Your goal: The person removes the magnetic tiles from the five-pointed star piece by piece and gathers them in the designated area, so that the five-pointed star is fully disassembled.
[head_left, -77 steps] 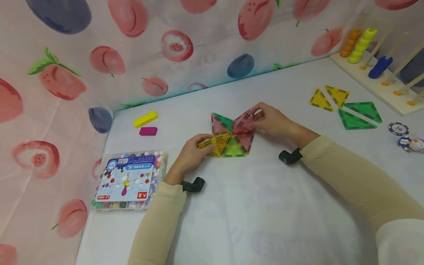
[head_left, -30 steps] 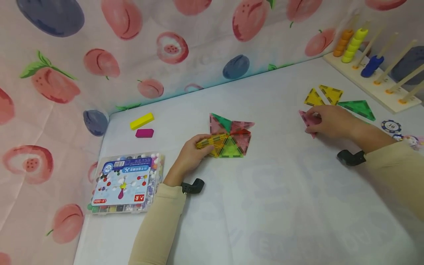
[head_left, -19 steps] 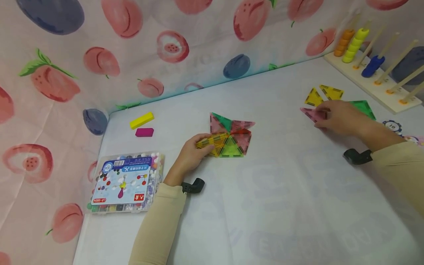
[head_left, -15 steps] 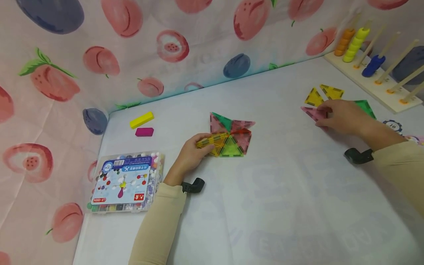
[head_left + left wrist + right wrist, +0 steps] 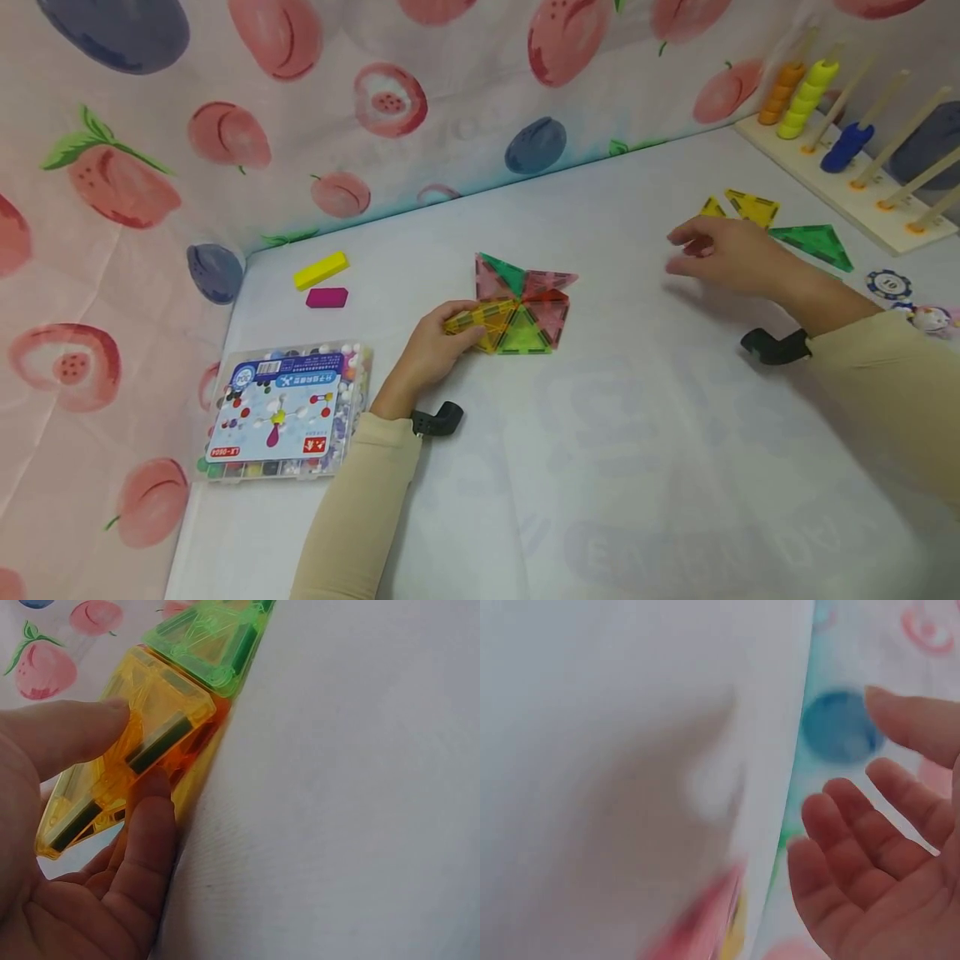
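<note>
My left hand [image 5: 435, 350] pinches a yellow triangular magnetic tile [image 5: 161, 686] between thumb and fingers. The tile belongs to a cluster of see-through magnetic tiles, with a lime green tile [image 5: 523, 335] beside it and pink tiles [image 5: 551, 317], a red part and a dark green tile [image 5: 504, 275] further round. My right hand [image 5: 738, 254] hovers over the table at the right, fingers spread and holding nothing. A loose pink tile [image 5: 705, 919] shows below it in the right wrist view; the hand hides it in the head view.
Loose yellow tiles [image 5: 752, 207] and a green tile [image 5: 813, 243] lie by a wooden peg abacus [image 5: 862, 183]. A poker chip [image 5: 888, 284] and a small figurine [image 5: 928, 318] are near the right forearm. A bead box [image 5: 277, 408], yellow block [image 5: 321, 271] and magenta block [image 5: 327, 297] lie left.
My right hand carried a pink tile from the cluster to the right, set it beside the loose yellow tiles and let go. It has since shifted slightly left. My left hand keeps its hold.
</note>
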The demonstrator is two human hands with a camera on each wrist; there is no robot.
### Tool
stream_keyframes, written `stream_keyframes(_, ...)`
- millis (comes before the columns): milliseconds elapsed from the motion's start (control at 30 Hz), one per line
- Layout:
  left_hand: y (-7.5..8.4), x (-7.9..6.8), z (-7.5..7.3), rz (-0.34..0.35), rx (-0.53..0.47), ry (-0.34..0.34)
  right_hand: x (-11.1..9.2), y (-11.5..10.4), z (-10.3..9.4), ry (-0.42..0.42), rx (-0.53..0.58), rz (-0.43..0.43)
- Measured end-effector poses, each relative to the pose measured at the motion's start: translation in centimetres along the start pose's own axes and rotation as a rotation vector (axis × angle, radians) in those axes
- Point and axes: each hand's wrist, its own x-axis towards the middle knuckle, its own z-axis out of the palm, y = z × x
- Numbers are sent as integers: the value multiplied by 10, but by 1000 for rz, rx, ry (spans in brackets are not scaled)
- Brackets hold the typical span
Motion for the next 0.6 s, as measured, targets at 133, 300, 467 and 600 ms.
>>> stream_keyframes(133,0,0,0,16,-10,-2,15,-30,26,-136,109,-76)
stream_keyframes(300,-1,0,1,16,-16,-10,27,-56,55,-290,241,-167)
stream_keyframes(467,-4,1,0,22,-21,-2,38,-66,69,-319,328,-180)
stream_keyframes(600,-4,2,-2,33,-27,-7,46,-71,72,-262,353,-139)
